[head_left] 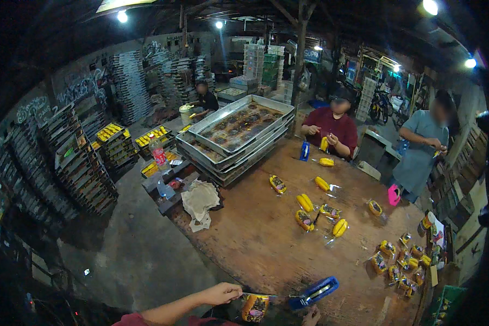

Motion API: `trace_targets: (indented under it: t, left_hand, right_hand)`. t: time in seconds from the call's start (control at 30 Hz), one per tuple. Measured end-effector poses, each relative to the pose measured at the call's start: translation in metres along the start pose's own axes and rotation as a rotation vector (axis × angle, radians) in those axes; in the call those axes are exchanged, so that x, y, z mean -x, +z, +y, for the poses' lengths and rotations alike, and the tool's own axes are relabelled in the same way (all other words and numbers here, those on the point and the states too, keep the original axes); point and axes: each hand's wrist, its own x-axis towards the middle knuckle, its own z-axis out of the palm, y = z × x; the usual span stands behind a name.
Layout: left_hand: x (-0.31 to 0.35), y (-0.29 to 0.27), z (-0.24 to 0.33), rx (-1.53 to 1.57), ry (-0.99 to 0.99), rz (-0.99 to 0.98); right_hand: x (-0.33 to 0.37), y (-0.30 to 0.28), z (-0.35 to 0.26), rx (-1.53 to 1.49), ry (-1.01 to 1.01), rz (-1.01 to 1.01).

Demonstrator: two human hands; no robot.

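Tape [269, 295] left of the blue dispenser [316, 292] is pinched by the left hand [224, 293]; grip unclear, the right hand [311, 316] sits below the dispenser.

The left arm is covered at its upper end by a dark red sleeve [131, 320], cut off by the lower edge. Beyond the cuff, the left forearm [179, 303] is left bare down to the wrist, and the left hand [223, 293] is bare too. More dark red cloth [198, 321] is shown at the lower edge, where its shape is lost in shadow. The right hand [311, 316] is also bare, but partly cropped.
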Motion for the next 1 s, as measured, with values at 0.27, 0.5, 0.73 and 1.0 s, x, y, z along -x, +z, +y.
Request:
trace_targets:
  t: [0.27,0.5,0.73,1.0]
  left_hand:
    - [-0.017,-0.047,-0.001,-0.023,-0.077,-0.053]
    - [-0.036,-0.076,-0.011,-0.024,0.044,-0.068]
    - [-0.046,-0.095,-0.012,-0.037,0.054,-0.130]
    - [-0.063,-0.100,0.000,-0.063,0.005,-0.163]
  right_hand:
    - [0.004,0.021,-0.031,-0.068,0.141,0.126]
    - [0.007,0.046,-0.034,-0.231,0.047,0.376]
    - [0.008,0.053,-0.048,-0.299,0.170,0.294]
    - [-0.008,0.057,-0.021,-0.114,0.206,0.206]
